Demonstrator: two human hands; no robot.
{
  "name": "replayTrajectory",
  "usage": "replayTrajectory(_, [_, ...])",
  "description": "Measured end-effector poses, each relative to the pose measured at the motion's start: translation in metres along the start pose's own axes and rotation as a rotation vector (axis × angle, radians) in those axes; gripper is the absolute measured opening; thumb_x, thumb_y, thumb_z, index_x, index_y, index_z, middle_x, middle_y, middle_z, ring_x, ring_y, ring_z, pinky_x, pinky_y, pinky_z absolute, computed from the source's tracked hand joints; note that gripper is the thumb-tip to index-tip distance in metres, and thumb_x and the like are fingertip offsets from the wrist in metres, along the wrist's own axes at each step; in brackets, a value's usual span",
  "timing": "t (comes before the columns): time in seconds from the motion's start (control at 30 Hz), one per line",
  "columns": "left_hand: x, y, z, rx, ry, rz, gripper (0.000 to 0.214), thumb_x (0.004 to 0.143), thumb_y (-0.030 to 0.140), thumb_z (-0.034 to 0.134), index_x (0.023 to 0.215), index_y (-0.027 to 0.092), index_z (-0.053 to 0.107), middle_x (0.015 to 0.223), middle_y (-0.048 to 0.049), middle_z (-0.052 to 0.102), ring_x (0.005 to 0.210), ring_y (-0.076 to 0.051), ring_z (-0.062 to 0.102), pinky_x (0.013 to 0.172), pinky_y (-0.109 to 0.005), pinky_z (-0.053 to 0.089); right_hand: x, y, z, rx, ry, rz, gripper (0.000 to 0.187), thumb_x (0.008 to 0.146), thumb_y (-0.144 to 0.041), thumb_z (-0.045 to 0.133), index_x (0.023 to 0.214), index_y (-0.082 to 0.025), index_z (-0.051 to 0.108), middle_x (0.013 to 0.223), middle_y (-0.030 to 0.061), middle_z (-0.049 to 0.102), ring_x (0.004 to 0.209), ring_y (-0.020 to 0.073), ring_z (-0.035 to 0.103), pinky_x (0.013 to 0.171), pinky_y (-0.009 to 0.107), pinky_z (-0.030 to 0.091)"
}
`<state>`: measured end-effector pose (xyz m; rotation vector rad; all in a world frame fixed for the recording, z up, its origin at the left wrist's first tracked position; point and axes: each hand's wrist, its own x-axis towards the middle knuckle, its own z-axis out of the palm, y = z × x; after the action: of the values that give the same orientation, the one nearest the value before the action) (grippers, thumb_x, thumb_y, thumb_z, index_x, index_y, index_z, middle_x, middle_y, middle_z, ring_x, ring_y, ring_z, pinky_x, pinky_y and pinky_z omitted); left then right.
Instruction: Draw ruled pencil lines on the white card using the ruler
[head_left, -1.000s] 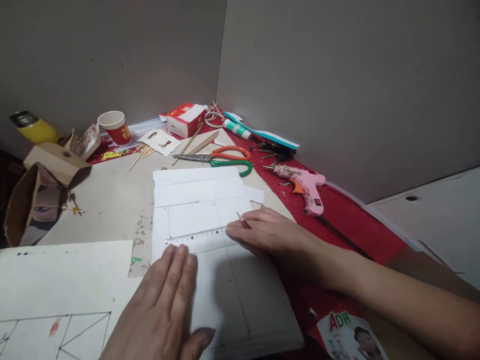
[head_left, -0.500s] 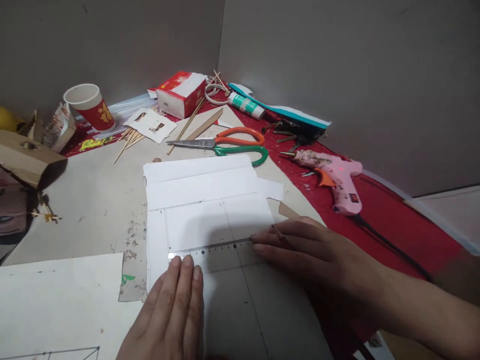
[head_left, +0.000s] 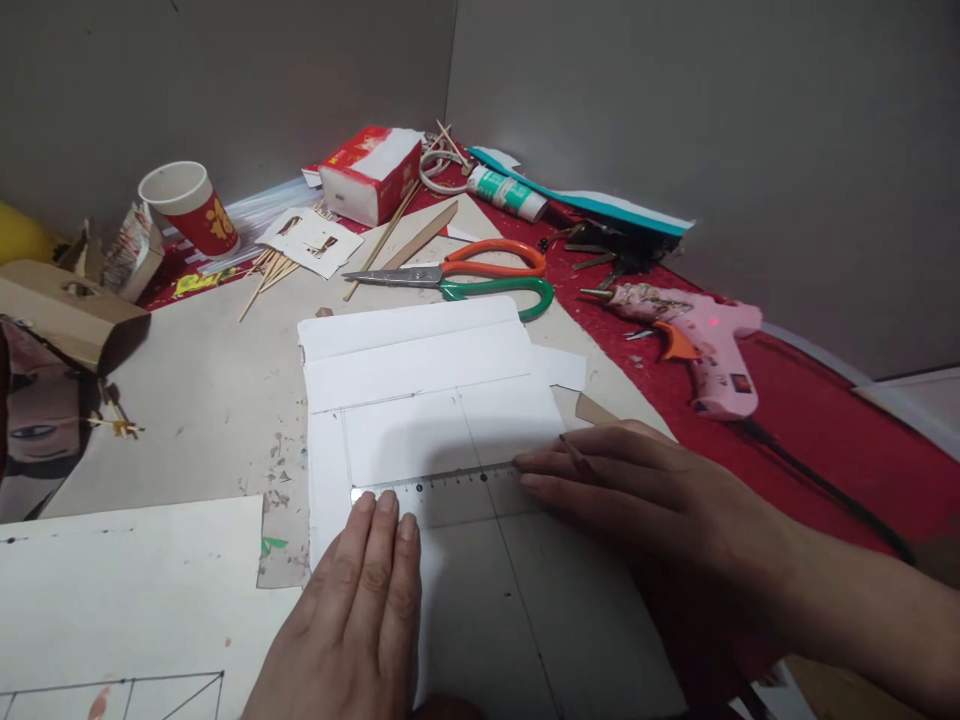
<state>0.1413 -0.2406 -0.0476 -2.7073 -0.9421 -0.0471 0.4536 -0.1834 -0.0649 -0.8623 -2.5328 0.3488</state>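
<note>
My left hand [head_left: 358,610] lies flat, fingers together and stretched out, with its fingertips on the left end of a clear ruler [head_left: 442,490]. The ruler rests across a white sheet of card [head_left: 420,410] marked with thin pencil lines. My right hand [head_left: 645,495] lies over the ruler's right end with its fingers extended, and a thin pencil [head_left: 576,459] is tucked between them, its tip pointing up and left.
Behind the card lie scissors [head_left: 465,278] with orange and green handles. A pink glue gun [head_left: 697,340] and its cord rest on the red cloth [head_left: 810,430] to the right. A paper cup [head_left: 189,207], tissue box [head_left: 371,172], glue tube [head_left: 506,192], wooden sticks [head_left: 262,277] and cardboard pieces [head_left: 67,310] crowd the back and left.
The view has shifted, so the table items sit higher and further right in frame. Both hands stay on the ruler. My right hand slid slightly right along it.
</note>
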Motion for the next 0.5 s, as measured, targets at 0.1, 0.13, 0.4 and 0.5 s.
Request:
replayTrajectory(0.1, [-0.001,-0.001,0.002,-0.010,-0.002,0.009,0.099,0.084,0.078,0.044,0.139,-0.004,0.047,0.142,-0.0286,0.054,0.138,-0.042,0.042,0.116,-0.045,0.026,0.002,0.000,-0.002,-0.003,0.009,-0.022,0.043,0.100,-0.014,0.046,0.142,-0.022,0.052,0.129,0.0099,0.068,0.118,0.0239,0.060,0.099,0.042,0.052])
replayTrajectory(0.13, [-0.001,-0.002,0.002,-0.014,-0.001,0.012,0.098,0.084,0.077,0.045,0.139,-0.004,0.047,0.142,-0.0282,0.054,0.140,-0.041,0.041,0.117,-0.045,0.024,0.004,0.000,-0.003,-0.004,0.018,-0.022,0.042,0.100,-0.015,0.046,0.141,-0.022,0.053,0.127,0.0102,0.069,0.117,0.0237,0.060,0.099,0.042,0.053])
replayTrajectory(0.4, [-0.007,-0.006,0.009,0.010,0.015,0.004,0.071,0.089,0.036,0.046,0.150,0.003,0.035,0.145,-0.0237,0.052,0.143,-0.038,0.036,0.112,-0.043,0.030,0.014,-0.002,-0.007,-0.041,0.079,-0.078,0.032,0.100,-0.015,0.048,0.130,-0.017,0.059,0.116,0.0104,0.074,0.107,0.0204,0.064,0.093,0.037,0.053])
replayTrajectory(0.5, [-0.008,-0.004,0.011,0.004,0.015,-0.033,0.065,0.093,0.030,0.034,0.154,0.007,0.030,0.148,-0.0211,0.051,0.141,-0.035,0.039,0.106,-0.042,0.036,0.016,-0.003,-0.008,-0.054,0.085,-0.095,0.029,0.100,-0.014,0.047,0.126,-0.016,0.060,0.112,0.0108,0.075,0.105,0.0201,0.065,0.091,0.036,0.053])
